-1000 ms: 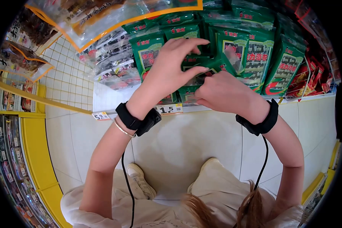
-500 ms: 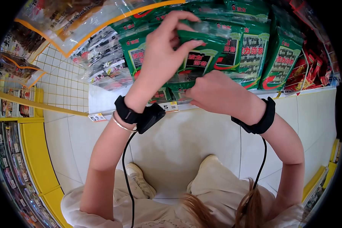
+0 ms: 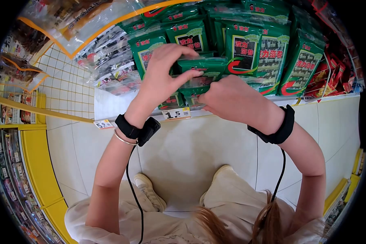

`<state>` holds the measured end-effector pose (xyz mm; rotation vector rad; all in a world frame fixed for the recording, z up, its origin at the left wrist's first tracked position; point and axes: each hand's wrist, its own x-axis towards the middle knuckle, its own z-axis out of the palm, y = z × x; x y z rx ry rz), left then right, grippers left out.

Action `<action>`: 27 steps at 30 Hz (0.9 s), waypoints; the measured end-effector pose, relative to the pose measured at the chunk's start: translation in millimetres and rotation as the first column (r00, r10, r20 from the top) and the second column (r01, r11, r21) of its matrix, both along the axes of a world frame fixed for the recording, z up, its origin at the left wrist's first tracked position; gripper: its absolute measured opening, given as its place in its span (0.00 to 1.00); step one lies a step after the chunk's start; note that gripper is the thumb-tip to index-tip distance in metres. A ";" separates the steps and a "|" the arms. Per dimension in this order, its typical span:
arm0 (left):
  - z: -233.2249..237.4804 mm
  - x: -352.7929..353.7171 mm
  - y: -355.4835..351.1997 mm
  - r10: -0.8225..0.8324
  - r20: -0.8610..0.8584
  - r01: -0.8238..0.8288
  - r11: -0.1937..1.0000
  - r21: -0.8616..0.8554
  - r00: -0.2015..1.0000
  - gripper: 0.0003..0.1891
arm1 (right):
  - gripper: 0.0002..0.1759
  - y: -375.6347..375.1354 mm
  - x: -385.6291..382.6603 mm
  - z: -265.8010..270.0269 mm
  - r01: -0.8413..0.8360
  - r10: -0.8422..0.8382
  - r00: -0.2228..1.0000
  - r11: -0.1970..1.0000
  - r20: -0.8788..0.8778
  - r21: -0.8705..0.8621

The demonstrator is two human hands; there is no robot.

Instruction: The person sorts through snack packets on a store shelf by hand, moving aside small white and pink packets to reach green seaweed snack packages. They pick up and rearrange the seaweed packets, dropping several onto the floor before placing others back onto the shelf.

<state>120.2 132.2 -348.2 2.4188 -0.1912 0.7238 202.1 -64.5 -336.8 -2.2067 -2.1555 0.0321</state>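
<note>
Green seaweed packets (image 3: 244, 49) stand packed in rows on the shelf. My left hand (image 3: 160, 73) is at a tilted green packet (image 3: 209, 65) in the front row, its thumb across the packet's face and its fingers curved above, apart from the thumb. Beside that packet's lower right corner is my right hand (image 3: 236, 97), closed, with its knuckles up. The curled fingers hide whatever is inside. Below the hands, the lower front packets (image 3: 191, 95) show in part.
A price label (image 3: 176, 114) runs along the shelf's front edge. Clear-wrapped packs (image 3: 114, 65) and a yellow wire grid (image 3: 63, 83) are on the left, with an orange-edged bag (image 3: 75, 24) overhead. Red packets (image 3: 333, 77) lie to the right.
My left hand has moved down and left, and the packet under its thumb now sits lower, uncovering upright packets behind. My right hand has stayed in place.
</note>
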 end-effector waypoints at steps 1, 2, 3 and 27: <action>-3.7 -0.6 0.1 -0.009 0.050 0.004 0.995 0.096 0.999 0.18 | 0.04 0.2 -0.2 -1.3 0.005 -0.005 1.000 1.000 0.017 0.018; -6.5 -1.9 0.3 -0.008 0.050 0.003 0.995 0.095 0.999 0.18 | 0.04 0.7 -0.7 -0.1 0.005 -0.005 1.000 1.000 0.016 0.017; -8.8 -3.7 -0.4 0.015 0.065 -0.020 0.997 0.074 0.998 0.18 | 0.04 1.5 -1.5 2.4 0.007 -0.008 1.000 1.000 0.018 0.011; 41.2 -27.0 41.3 0.263 0.284 -0.077 0.844 -0.530 0.922 0.19 | 0.10 13.4 9.6 -10.4 0.110 -0.101 0.993 0.981 -0.064 0.158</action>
